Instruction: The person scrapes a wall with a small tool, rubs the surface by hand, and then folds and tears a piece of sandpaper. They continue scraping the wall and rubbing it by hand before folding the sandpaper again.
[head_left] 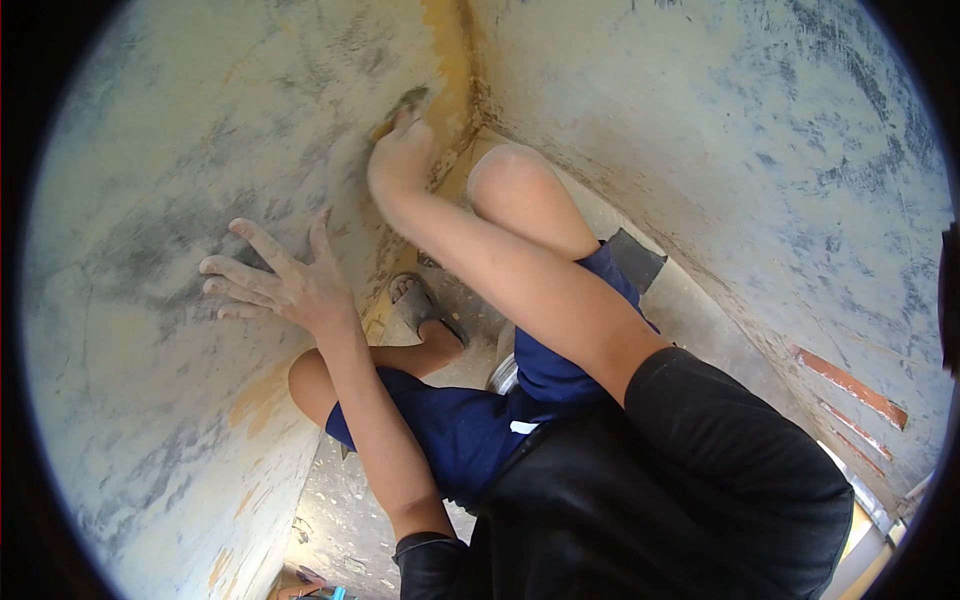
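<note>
My left hand [290, 285] lies spread against the left wall [150, 180], its fingers apart and pale with dust. Higher up, close to the corner, my right hand [405, 160] is closed on a small dark flat piece [408, 103] held against the same wall. That piece is blurred and partly covered by my fingers, so its exact kind does not show. The wall has a patchy pale coat with grey smudges, and a yellowish strip [450, 60] runs down beside the corner.
A second patchy wall [700, 130] rises on the right, with reddish bare strips [850, 387] low on it. My bent knees and sandalled foot [425, 305] fill the narrow floor. Something round and metallic [503, 373] shows between my legs. A dark flat block [636, 260] lies beside my thigh.
</note>
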